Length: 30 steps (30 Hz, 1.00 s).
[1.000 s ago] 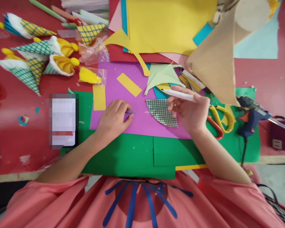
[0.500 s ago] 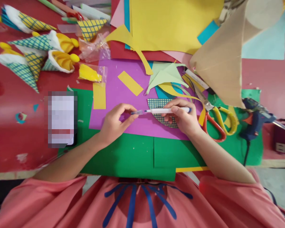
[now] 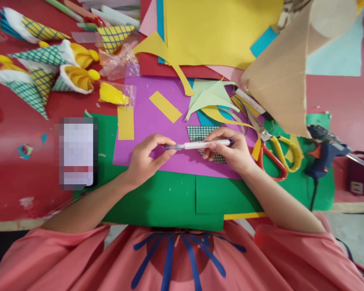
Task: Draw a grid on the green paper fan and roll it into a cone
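Note:
My right hand [image 3: 230,151] grips a white marker pen [image 3: 204,144] held level over the purple sheet [image 3: 157,121]. Pinched in my left hand [image 3: 145,159] is the pen's bluish cap [image 3: 172,147], which sits on the pen's tip end. Under my right hand lies a checked half-round paper piece [image 3: 202,132], partly hidden by the fingers. The purple sheet rests on green sheets [image 3: 170,198].
Red-and-yellow scissors [image 3: 276,155] and a blue glue gun [image 3: 323,151] lie to the right. Checked paper cones [image 3: 42,72] are at the far left, a phone [image 3: 77,153] left of the green sheets. Yellow sheets [image 3: 218,28] and a brown paper cone [image 3: 279,76] sit behind.
My right hand lowered the pen from above the checked piece to level. My left hand lifted the cap off the purple sheet and brought it onto the pen's tip.

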Available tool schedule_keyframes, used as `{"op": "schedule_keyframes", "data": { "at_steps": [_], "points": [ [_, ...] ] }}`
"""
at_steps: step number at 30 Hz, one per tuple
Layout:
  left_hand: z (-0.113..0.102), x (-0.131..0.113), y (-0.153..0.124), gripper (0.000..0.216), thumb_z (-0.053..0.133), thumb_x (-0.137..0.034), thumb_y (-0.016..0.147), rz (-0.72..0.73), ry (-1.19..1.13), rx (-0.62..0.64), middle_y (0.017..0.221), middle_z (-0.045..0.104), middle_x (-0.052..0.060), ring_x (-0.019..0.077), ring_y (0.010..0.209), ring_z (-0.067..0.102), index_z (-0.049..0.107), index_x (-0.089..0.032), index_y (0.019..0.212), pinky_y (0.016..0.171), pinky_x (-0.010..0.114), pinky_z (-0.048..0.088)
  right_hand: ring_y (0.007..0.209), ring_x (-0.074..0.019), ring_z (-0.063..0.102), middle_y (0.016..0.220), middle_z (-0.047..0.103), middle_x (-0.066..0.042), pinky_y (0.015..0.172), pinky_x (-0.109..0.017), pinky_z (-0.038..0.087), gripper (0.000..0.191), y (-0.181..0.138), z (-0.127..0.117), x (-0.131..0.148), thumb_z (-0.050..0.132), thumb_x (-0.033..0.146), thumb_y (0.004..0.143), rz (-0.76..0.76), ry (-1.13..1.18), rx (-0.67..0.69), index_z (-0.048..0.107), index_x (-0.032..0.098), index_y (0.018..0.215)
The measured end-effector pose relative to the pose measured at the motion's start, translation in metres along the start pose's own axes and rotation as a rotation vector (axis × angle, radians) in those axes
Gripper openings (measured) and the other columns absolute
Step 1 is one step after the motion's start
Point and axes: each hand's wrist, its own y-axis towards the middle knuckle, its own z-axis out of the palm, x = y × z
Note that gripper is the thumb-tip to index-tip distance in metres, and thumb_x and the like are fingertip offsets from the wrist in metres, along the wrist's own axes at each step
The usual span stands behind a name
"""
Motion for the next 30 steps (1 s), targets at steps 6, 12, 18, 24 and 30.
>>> {"op": "schedule_keyframes", "data": {
  "at_steps": [6, 12, 18, 24, 30],
  "points": [
    [0.0023, 0.0023, -0.0060, 0.020, 0.063, -0.039, 0.083, -0.067, -0.046, -0.001, 0.086, 0.070, 0.001, 0.0129, 0.081, 0.067, 0.064, -0.021, 0.092, 0.075, 0.024, 0.055, 0.060, -0.0139, 0.071, 0.066, 0.072, -0.002, 0.055, -0.022, 0.059, 0.019, -0.0027, 0.0027, 0.0015, 0.068, 0.029, 0.080, 0.047, -0.032, 0.074, 0.060, 0.014, 0.089],
    [0.0048, 0.0025, -0.0104, 0.018, 0.065, -0.035, 0.082, -0.151, -0.253, 0.029, 0.089, 0.072, 0.002, 0.0125, 0.074, 0.070, 0.063, -0.020, 0.092, 0.070, 0.025, 0.057, 0.055, -0.0126, 0.069, 0.063, 0.070, -0.001, 0.052, -0.022, 0.058, 0.017, -0.0032, 0.0047, -0.0015, 0.064, 0.029, 0.083, 0.029, -0.003, 0.120, 0.055, 0.015, 0.086],
    [0.0035, 0.0023, -0.0081, 0.019, 0.065, -0.037, 0.082, -0.165, -0.279, 0.072, 0.087, 0.073, 0.004, 0.0132, 0.074, 0.070, 0.064, -0.019, 0.088, 0.068, 0.025, 0.057, 0.053, -0.0115, 0.067, 0.062, 0.068, 0.001, 0.050, -0.022, 0.057, 0.018, -0.0034, 0.0053, -0.0031, 0.064, 0.029, 0.083, 0.020, -0.002, 0.150, 0.054, 0.015, 0.088],
    [0.0036, 0.0031, -0.0083, 0.016, 0.066, -0.035, 0.082, -0.152, -0.306, 0.080, 0.087, 0.073, 0.003, 0.0131, 0.074, 0.070, 0.064, -0.020, 0.087, 0.069, 0.025, 0.057, 0.054, -0.0109, 0.067, 0.065, 0.068, 0.000, 0.050, -0.021, 0.056, 0.017, -0.0034, 0.0063, -0.0032, 0.065, 0.028, 0.083, 0.013, 0.001, 0.167, 0.054, 0.015, 0.088],
    [0.0024, 0.0043, -0.0071, 0.012, 0.065, -0.032, 0.082, -0.122, -0.335, 0.086, 0.086, 0.073, 0.001, 0.0124, 0.073, 0.069, 0.064, -0.020, 0.086, 0.069, 0.025, 0.056, 0.054, -0.0104, 0.067, 0.065, 0.068, 0.001, 0.050, -0.020, 0.056, 0.014, -0.0045, 0.0067, -0.0052, 0.063, 0.025, 0.084, -0.001, 0.021, 0.183, 0.054, 0.015, 0.088]
  ]
}}
